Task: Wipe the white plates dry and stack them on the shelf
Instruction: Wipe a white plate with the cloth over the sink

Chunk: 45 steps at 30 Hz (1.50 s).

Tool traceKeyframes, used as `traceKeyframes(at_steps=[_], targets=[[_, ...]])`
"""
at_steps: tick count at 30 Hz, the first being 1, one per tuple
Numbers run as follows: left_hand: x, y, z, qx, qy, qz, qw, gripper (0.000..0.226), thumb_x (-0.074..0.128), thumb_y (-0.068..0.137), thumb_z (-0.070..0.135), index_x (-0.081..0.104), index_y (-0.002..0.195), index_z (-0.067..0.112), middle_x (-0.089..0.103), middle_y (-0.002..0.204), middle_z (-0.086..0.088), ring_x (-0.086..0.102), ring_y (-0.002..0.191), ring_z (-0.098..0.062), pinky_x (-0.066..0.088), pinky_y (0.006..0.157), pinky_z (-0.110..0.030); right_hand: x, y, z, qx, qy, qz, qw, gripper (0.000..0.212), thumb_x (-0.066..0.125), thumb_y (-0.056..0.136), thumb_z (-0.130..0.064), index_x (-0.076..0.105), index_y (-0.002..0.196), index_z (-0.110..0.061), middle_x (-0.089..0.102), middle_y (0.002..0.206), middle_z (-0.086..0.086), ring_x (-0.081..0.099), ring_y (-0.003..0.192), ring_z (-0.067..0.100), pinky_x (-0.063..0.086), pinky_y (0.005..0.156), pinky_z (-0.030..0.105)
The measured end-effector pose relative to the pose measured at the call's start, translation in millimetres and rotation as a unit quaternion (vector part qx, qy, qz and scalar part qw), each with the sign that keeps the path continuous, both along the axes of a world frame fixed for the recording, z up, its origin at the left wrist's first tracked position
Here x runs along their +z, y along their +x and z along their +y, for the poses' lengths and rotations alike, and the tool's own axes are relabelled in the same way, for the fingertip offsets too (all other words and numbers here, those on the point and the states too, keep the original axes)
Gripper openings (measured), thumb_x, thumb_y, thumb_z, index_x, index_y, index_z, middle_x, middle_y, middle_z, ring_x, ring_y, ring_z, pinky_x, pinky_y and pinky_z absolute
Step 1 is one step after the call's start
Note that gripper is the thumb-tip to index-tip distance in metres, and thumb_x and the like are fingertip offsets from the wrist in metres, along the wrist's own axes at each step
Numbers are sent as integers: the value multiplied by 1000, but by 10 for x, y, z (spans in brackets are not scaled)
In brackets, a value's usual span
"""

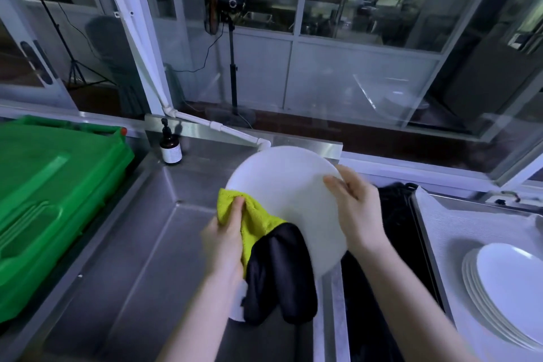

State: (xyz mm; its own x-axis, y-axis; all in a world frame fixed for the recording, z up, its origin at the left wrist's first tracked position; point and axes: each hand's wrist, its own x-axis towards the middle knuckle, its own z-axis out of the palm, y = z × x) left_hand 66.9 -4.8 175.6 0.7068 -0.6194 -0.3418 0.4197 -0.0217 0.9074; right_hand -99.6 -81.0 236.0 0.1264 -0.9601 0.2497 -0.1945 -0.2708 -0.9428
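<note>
Flanking steel sink [141, 244]: green crate [50, 185] L, plates [505, 279] R; glass wall [352, 23] behind

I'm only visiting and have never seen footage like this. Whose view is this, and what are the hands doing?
There is no machine here. A person wears a wide-angle camera on the head, so this single picture looks forward and down at their own bare hands. The right hand grips a white plate by its rim, held tilted above a steel sink. The left hand holds a yellow and black cloth against the plate's lower left edge. To the left lies a green crate, and a brown bottle stands at the sink's back corner. To the right lies a stack of white plates. The hands look slightly blurred.
</note>
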Motion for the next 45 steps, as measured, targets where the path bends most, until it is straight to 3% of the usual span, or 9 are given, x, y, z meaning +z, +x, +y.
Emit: traceKeyframes(at_steps=[4,8,14,25,32,35,38,41,45], targets=[[-64,-29,-41,25,38,32,998,31,75,83,41,69,73,12,71,69,1,64,69,-20,52,68,-34,-310,48,236,-99,88,-57,990,16,55,95,-17,64,86,-26,55,72,-8,46,68,8,39,61,27],[47,200,-19,-28,-7,-107,994,28,76,83,32,65,71,9,64,64,4,54,65,-16,46,61,-30,-87,-195,101,64,104,-50,991,16,61,96,-10,65,103,-24,73,94,-10,64,83,6,48,71,20],[435,163,-81,-258,-31,-434,863,23,86,70,32,66,60,23,54,50,13,42,48,0,33,49,-18,270,-73,-24,223,-146,301,916,24,63,96,-30,64,85,-9,55,67,-5,50,64,4,37,61,15],[167,122,-11,-107,0,-154,982,24,76,83,29,65,69,13,64,61,7,56,61,-12,46,58,-26,-46,-205,-30,5,-43,130,991,50,59,98,-31,29,62,-15,26,54,-11,26,53,8,21,50,23],[472,273,-235,-385,22,-463,798,49,83,60,55,68,72,10,43,57,4,33,52,-10,25,52,-31,95,-13,24,183,-184,275,926,45,65,96,-21,36,62,-22,31,50,-8,35,56,9,31,53,15],[402,294,-177,-268,5,-395,879,35,85,70,39,63,65,12,52,58,3,42,55,-10,32,51,-28,120,-92,-46,111,-152,238,953,47,64,97,-27,36,59,-19,29,52,-6,31,54,9,27,52,20],[188,81,-74,-51,-12,-135,989,28,76,82,33,64,69,12,63,58,9,55,59,-12,44,55,-24,43,-77,-44,-56,-67,109,990,52,61,98,-33,29,59,-19,26,54,-8,25,54,8,22,49,23],[78,-116,-64,57,22,-24,998,30,74,82,42,66,71,15,67,58,11,61,54,-8,47,51,-23,-175,57,84,-139,47,-47,988,51,56,99,-36,30,58,-20,29,54,-12,25,55,5,22,50,24],[118,91,-55,14,-2,-78,997,29,76,83,34,64,67,13,61,58,7,54,59,-15,45,56,-29,-236,-156,6,-15,39,25,999,36,60,97,-37,47,68,-22,51,61,-17,44,58,0,38,56,22]])
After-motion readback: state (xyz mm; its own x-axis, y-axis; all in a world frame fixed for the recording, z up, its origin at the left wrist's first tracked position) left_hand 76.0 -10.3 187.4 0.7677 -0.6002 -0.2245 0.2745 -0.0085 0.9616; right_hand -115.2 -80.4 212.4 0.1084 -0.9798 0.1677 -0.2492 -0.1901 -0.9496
